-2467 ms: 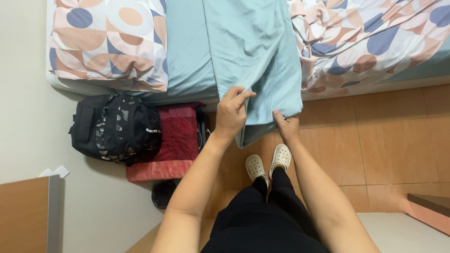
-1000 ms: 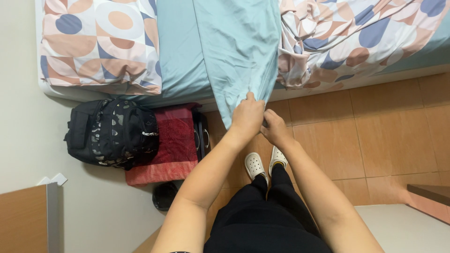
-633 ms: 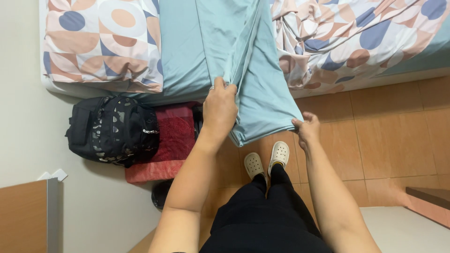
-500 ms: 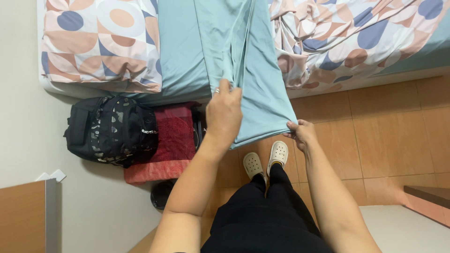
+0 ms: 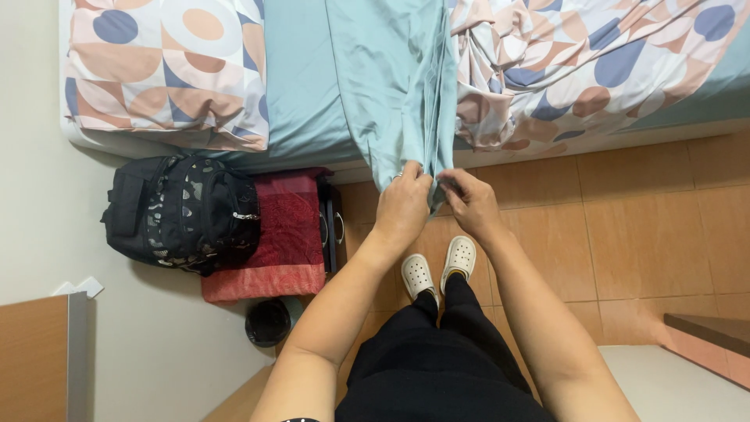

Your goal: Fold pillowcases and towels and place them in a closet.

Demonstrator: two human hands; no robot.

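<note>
Left hand (image 5: 404, 205) and right hand (image 5: 469, 202) pinch the hanging pale teal cotton sheet (image 5: 398, 86), fingers clamped on its lower edge; keep both corners matched; hold the fabric taut.

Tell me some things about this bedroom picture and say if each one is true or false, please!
1. Both hands pinch the end of the teal sheet. True: the left hand and the right hand meet at its lower edge.
2. The black backpack lies on the bed. False: it sits on the floor beside the bed, next to a red bag.
3. The person wears white clogs. True.
4. The patterned pillow is on the floor. False: it rests on the bed.
5. The sheet is spread flat. False: it is gathered into a long folded strip hanging over the bed's edge.
</note>
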